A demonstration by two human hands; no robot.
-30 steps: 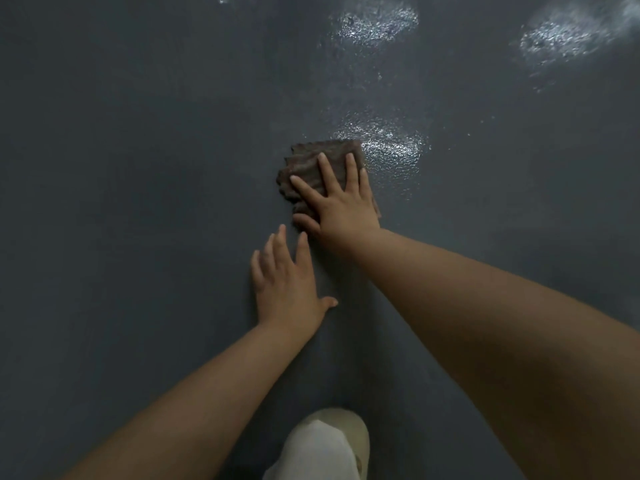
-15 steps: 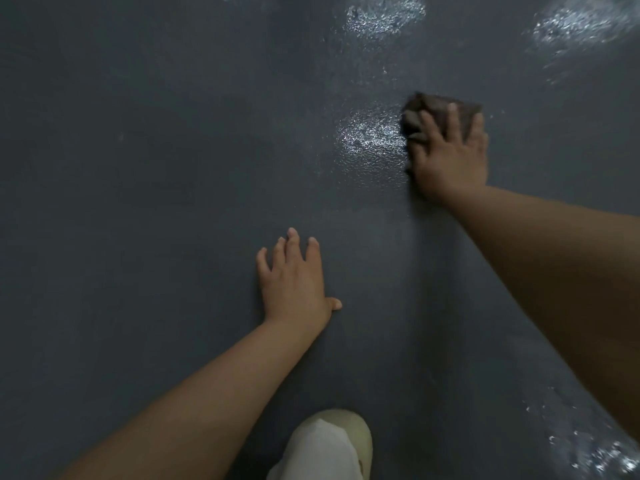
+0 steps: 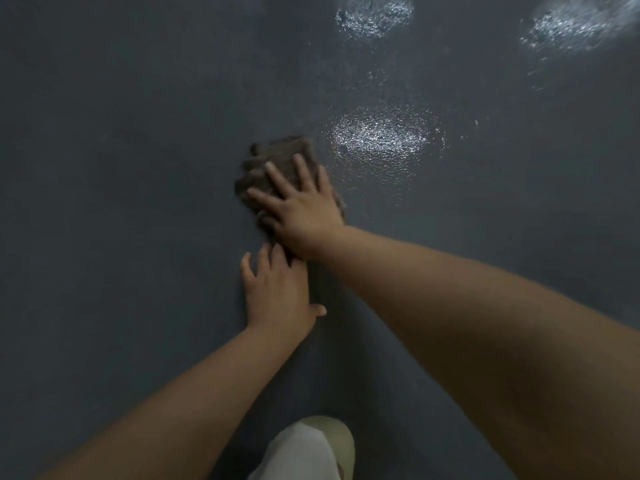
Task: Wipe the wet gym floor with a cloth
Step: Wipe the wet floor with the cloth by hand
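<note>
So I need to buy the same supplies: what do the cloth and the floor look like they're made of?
The cloth looks like soft brown terry or microfibre: matte, fuzzy-edged, bunched in folds under the right hand. The floor looks like dark grey coated rubber or vinyl, probably; the wet patches glint on a fine pebbled texture.

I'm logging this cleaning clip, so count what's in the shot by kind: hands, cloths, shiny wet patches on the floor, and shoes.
Hands: 2, the left hand flat on the floor and the right hand pressing the cloth
Cloths: 1, the brown cloth
Shiny wet patches: 3
Shoes: 1
Total: 7
</note>
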